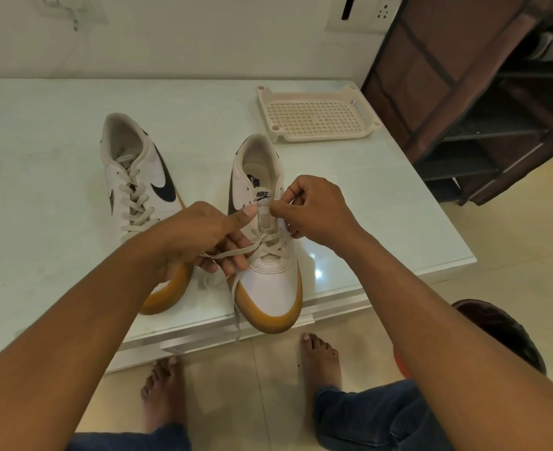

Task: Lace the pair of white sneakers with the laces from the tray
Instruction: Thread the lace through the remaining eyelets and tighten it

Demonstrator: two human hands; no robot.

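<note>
Two white sneakers with tan soles and black swooshes stand on the white table (41,131), toes toward me. The left sneaker (132,177) is laced up its whole front. The right sneaker (268,281) has a cream lace (236,253) crossed through its lower eyelets only. My left hand (200,242) grips one lace strand beside the shoe, thumb against its side. My right hand (314,209) pinches the other strand at an upper eyelet on the shoe's right edge. A loose lace end (236,320) hangs over the table's front edge.
A cream perforated tray (359,102) lies at the table's back right, with no laces in it. A dark fabric shelf rack (483,92) stands to the right. My bare feet (319,359) are on the tiled floor below the table edge.
</note>
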